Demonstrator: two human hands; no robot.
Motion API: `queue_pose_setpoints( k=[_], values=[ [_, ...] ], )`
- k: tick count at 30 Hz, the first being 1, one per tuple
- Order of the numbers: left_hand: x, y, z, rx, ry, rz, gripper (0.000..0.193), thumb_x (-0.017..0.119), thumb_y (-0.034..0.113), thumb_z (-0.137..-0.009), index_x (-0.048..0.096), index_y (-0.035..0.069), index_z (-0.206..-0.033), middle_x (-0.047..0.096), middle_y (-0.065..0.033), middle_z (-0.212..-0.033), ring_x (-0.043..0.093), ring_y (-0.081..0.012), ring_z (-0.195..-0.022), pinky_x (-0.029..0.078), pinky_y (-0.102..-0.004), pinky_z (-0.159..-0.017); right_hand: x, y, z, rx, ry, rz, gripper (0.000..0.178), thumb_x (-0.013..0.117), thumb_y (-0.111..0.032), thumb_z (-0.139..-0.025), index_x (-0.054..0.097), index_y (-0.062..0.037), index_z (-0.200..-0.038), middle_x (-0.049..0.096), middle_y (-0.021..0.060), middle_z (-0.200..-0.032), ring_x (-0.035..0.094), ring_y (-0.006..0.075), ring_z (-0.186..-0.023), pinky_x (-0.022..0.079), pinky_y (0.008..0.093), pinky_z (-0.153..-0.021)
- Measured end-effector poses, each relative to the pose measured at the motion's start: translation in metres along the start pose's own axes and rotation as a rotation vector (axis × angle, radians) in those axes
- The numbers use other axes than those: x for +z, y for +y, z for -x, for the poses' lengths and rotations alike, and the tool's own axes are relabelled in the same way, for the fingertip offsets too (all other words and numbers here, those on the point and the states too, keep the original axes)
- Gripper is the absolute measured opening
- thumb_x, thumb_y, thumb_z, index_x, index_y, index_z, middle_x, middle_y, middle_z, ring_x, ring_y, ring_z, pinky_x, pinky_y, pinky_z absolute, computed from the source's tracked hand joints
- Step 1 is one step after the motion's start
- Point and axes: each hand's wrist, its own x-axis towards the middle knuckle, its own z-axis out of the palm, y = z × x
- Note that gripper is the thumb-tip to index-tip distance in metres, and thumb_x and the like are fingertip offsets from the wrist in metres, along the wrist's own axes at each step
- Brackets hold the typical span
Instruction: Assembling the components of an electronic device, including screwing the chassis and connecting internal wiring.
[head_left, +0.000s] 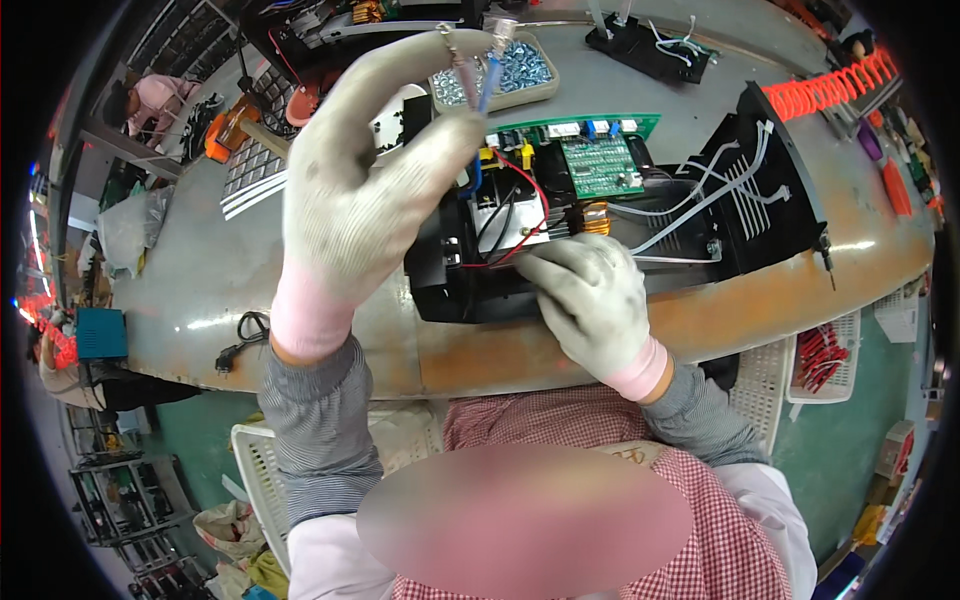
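My left hand (360,190), in a white knitted glove, is raised over the left end of an open black metal case (480,305). Its thumb and curled fingers close on two leads, a reddish one and a blue wire (490,85), with metal ends pointing up. My right hand (595,300), gloved too, rests at the case's near edge with fingers bent inward. Its fingertips are by a thin red wire (540,200); whatever they grip is hidden. Inside the case are a green circuit board (603,165), a copper coil (596,218) and white cables (690,220).
Behind the case stands a tray of screws (535,95). A black part with white leads (650,50) lies farther back. An orange coiled hose (830,92) hangs at the right. A black cord (243,340) lies on the metal table (180,290); white baskets (765,390) stand below.
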Motion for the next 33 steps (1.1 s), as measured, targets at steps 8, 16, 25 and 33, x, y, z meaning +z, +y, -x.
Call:
queue_pose_setpoints(
  k=[8, 16, 25, 33],
  values=[
    [0.024, -0.005, 0.099, 0.163, 0.442, -0.227, 0.037, 0.052, 0.006, -0.097, 0.05, -0.01, -0.13, 0.058, -0.0254, -0.13, 0.056, -0.0359, -0.123, 0.039, -0.0481, -0.111, 0.013, 0.007, -0.037, -0.208, 0.021, 0.227, 0.02, 0.06, -0.018, -0.078, 0.067, -0.0182, -0.097, 0.063, -0.0011, -0.106, 0.058, 0.0174, -0.09, 0.047, 0.0351, -0.072],
    [0.047, -0.024, 0.099, 0.214, 0.371, -0.579, 0.045, 0.057, -0.015, -0.08, 0.058, -0.003, -0.124, 0.057, -0.0211, -0.133, 0.054, -0.0344, -0.125, 0.043, -0.0432, -0.106, 0.003, 0.04, -0.03, -0.474, 0.094, 0.024, 0.018, 0.066, -0.018, -0.069, 0.059, -0.013, -0.085, 0.061, 0.0007, -0.089, 0.06, 0.0166, -0.079, 0.049, 0.0294, -0.062],
    [0.052, 0.014, 0.088, 0.328, 0.265, -1.074, 0.044, 0.067, -0.004, -0.08, 0.061, 0.002, -0.123, 0.061, -0.0169, -0.125, 0.058, -0.0339, -0.117, 0.041, -0.0493, -0.107, -0.038, 0.059, 0.007, -0.363, -0.021, -0.2, 0.011, 0.062, -0.019, -0.08, 0.064, -0.0146, -0.09, 0.07, 0.0012, -0.108, 0.07, 0.0157, -0.088, 0.055, 0.029, -0.062],
    [0.091, 0.01, 0.059, 0.253, 0.155, -1.381, 0.024, 0.073, 0.022, -0.069, 0.072, 0.024, -0.094, 0.059, 0.0078, -0.095, 0.053, -0.0138, -0.092, 0.03, -0.0483, -0.11, -0.041, 0.029, -0.016, -0.129, 0.185, -0.573, 0.023, 0.076, -0.014, -0.075, 0.07, -0.0081, -0.096, 0.074, 0.0068, -0.099, 0.073, 0.0214, -0.082, 0.056, 0.0303, -0.066]
  ],
)
